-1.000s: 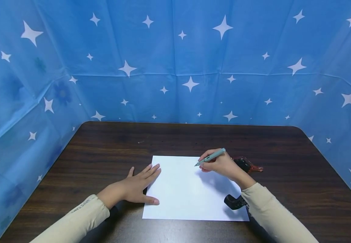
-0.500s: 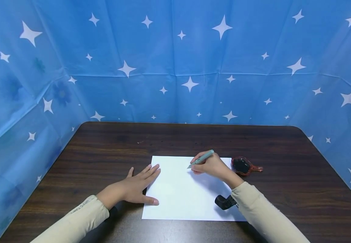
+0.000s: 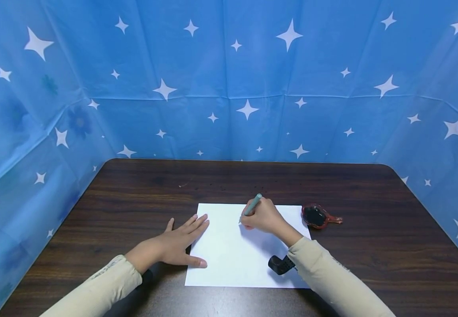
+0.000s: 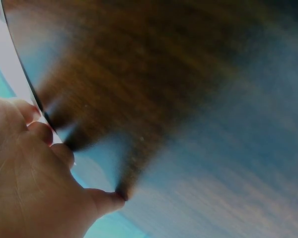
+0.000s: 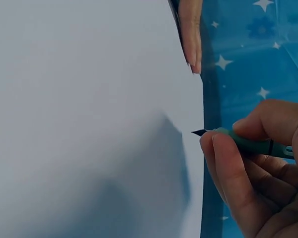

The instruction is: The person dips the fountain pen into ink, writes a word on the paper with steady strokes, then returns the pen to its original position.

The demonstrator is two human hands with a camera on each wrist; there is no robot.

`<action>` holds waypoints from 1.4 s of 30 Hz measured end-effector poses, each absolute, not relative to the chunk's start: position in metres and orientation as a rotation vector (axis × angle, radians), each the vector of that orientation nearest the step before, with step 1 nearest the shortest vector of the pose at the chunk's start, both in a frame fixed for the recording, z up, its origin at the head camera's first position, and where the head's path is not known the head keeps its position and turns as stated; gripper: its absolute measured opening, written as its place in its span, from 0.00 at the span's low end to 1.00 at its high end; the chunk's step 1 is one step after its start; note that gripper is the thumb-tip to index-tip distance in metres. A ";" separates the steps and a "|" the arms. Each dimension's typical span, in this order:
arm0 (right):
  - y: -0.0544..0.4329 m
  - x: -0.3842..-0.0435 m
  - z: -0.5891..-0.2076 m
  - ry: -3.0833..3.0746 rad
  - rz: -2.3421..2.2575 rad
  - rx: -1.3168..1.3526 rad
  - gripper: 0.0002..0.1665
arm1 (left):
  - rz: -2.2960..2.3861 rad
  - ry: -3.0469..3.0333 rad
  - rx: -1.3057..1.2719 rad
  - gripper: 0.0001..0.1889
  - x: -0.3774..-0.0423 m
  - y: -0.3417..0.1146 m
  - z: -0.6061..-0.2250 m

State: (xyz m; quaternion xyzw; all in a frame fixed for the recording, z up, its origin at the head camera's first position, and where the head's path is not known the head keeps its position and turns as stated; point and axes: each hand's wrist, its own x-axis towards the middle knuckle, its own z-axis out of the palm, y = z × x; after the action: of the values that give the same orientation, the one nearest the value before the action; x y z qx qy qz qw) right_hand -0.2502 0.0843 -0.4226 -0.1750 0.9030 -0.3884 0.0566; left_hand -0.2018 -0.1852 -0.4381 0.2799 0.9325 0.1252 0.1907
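Observation:
A white sheet of paper point(image 3: 221, 255) lies on the dark wooden table. My left hand point(image 3: 179, 244) rests spread on its left edge, the fingertips and thumb over the paper; the left wrist view shows the palm point(image 4: 30, 183) close up. My right hand point(image 3: 264, 215) pinches a green fountain pen point(image 3: 254, 204) between thumb and fingers, over the upper middle of the sheet. In the right wrist view, the pen's dark nib point(image 5: 198, 132) points at the paper. Whether it touches the sheet I cannot tell. No ink marks can be made out.
Beside the sheet's upper right corner lies a red-brown object point(image 3: 319, 216) with a dark oval middle and a narrow end pointing right. A black wrist camera point(image 3: 280, 265) juts from the right sleeve above the paper. Blue star-patterned cloth point(image 3: 229, 79) hangs behind the table point(image 3: 153, 189).
The right hand has moved left across the sheet with the pen, which now stands steeper. This has uncovered the red-brown object. My left hand has stayed in place.

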 end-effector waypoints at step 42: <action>0.077 -0.241 -0.424 2.830 -1.112 -0.482 0.11 | 0.336 2.621 0.780 0.56 -0.201 -0.184 -0.437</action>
State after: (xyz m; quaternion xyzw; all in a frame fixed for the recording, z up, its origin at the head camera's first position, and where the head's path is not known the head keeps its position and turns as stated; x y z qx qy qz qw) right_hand -0.2415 0.0769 -0.4237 -0.1566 0.9188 -0.3609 0.0314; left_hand -0.2006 -0.1845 -0.4365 0.2777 0.9337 0.1197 0.1919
